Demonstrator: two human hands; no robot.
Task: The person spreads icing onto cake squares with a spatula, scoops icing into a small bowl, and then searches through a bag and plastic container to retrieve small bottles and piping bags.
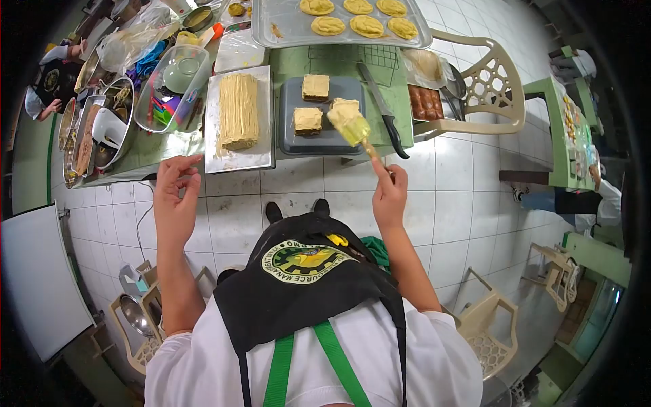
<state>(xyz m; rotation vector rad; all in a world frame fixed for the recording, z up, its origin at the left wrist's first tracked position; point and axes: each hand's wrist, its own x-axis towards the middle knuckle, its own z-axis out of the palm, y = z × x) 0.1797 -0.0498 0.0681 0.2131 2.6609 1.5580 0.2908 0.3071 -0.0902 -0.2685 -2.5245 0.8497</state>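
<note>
My right hand point(390, 197) is closed around the wooden handle of a spatula point(354, 130). Tan icing is smeared over its yellow-green blade, at the right side of a grey tray point(288, 125). On that tray sit small squares of dark cake topped with icing, one at the back point(315, 87) and one in front point(308, 120); whether another lies under the spatula I cannot tell. My left hand point(176, 193) holds nothing, its fingers bent and apart by the table's front edge. Near it, an iced log cake point(238, 112) rests on a silver board point(211, 136).
A black-handled knife point(384, 112) lies right of the tray. Behind is a metal sheet point(285, 30) of yellow swirled rounds. Leftward are a clear plastic tub point(146, 112) of utensils and a metal basin point(125, 146). A beige chair point(491, 81) stands right; other people are at both sides.
</note>
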